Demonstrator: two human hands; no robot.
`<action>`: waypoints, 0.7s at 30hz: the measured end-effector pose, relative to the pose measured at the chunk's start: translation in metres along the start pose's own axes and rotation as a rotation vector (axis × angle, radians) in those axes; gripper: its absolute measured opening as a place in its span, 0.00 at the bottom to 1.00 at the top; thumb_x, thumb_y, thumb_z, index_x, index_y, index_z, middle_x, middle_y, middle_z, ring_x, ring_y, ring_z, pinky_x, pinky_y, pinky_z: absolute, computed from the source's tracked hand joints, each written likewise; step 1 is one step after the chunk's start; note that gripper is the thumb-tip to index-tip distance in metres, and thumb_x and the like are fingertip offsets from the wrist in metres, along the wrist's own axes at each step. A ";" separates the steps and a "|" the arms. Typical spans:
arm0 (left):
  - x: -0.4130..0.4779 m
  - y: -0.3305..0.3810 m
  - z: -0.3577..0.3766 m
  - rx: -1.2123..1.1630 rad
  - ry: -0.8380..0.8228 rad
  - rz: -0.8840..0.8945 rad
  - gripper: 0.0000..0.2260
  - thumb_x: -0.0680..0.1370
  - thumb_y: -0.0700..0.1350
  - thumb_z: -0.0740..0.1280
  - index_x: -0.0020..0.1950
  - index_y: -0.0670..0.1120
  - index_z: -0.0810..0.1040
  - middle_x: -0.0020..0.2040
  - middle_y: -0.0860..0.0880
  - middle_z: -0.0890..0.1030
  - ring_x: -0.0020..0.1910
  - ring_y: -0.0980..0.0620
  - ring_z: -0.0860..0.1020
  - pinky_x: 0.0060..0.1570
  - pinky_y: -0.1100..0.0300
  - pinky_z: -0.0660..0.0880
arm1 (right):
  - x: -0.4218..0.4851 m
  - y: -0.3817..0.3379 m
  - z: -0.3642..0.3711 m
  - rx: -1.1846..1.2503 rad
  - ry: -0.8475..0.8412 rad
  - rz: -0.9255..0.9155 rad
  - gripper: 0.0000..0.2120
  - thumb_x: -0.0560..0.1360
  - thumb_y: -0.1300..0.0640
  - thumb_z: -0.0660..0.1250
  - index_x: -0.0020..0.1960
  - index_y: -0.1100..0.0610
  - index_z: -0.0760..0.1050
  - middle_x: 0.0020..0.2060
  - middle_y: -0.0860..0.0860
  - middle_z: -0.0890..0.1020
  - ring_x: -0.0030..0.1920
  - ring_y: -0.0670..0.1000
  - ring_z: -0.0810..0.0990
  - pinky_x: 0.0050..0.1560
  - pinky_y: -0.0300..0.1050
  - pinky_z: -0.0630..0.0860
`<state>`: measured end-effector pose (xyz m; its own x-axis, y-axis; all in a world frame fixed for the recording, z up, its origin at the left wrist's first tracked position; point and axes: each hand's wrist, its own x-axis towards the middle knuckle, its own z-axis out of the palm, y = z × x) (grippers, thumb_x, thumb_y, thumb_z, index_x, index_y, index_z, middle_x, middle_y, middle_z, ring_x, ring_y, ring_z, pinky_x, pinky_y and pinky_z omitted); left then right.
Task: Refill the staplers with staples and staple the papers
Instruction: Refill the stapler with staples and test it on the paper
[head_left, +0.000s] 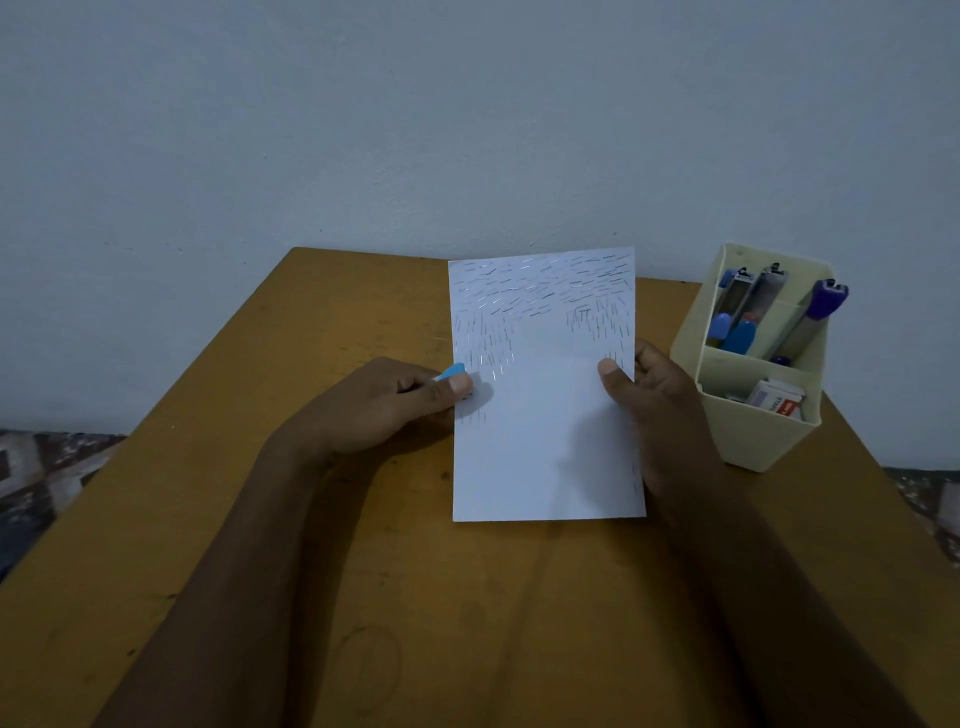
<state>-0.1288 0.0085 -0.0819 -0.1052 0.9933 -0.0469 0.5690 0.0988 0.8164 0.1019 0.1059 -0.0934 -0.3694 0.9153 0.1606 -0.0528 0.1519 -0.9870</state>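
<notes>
A white paper stack (545, 415) studded with several staples along its top and sides is held above the brown table (311, 519). My left hand (384, 405) grips a light blue stapler (451, 372) clamped on the paper's left edge; most of the stapler is hidden in my fist. My right hand (654, 410) pinches the paper's right edge, thumb on top.
A cream plastic organiser (753, 431) stands at the table's right edge, holding several blue and purple staplers (743, 317) upright and small staple boxes (776, 402) in its front compartment. A pale wall rises behind the table.
</notes>
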 end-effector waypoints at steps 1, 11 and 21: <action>0.000 -0.001 0.000 0.001 0.000 0.007 0.22 0.73 0.65 0.61 0.26 0.53 0.71 0.26 0.55 0.68 0.26 0.60 0.68 0.33 0.64 0.61 | 0.000 0.000 0.000 0.000 0.002 0.001 0.09 0.79 0.59 0.61 0.54 0.48 0.75 0.53 0.46 0.82 0.50 0.45 0.82 0.49 0.40 0.79; 0.000 -0.003 0.000 0.023 0.012 0.090 0.21 0.65 0.67 0.71 0.43 0.51 0.77 0.39 0.58 0.81 0.36 0.59 0.77 0.37 0.61 0.69 | 0.000 -0.001 -0.001 0.034 -0.028 -0.012 0.10 0.78 0.60 0.61 0.55 0.49 0.76 0.53 0.47 0.83 0.53 0.49 0.82 0.53 0.47 0.78; -0.004 0.004 0.004 0.008 -0.022 0.112 0.18 0.70 0.60 0.73 0.55 0.53 0.80 0.52 0.56 0.83 0.48 0.53 0.82 0.51 0.43 0.79 | 0.000 0.000 -0.002 0.098 -0.062 -0.024 0.12 0.78 0.62 0.60 0.56 0.50 0.76 0.53 0.47 0.83 0.54 0.49 0.81 0.53 0.44 0.78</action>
<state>-0.1225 0.0053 -0.0811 -0.0228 0.9992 0.0315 0.5826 -0.0123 0.8127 0.1042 0.1064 -0.0931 -0.4239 0.8864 0.1861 -0.1512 0.1333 -0.9795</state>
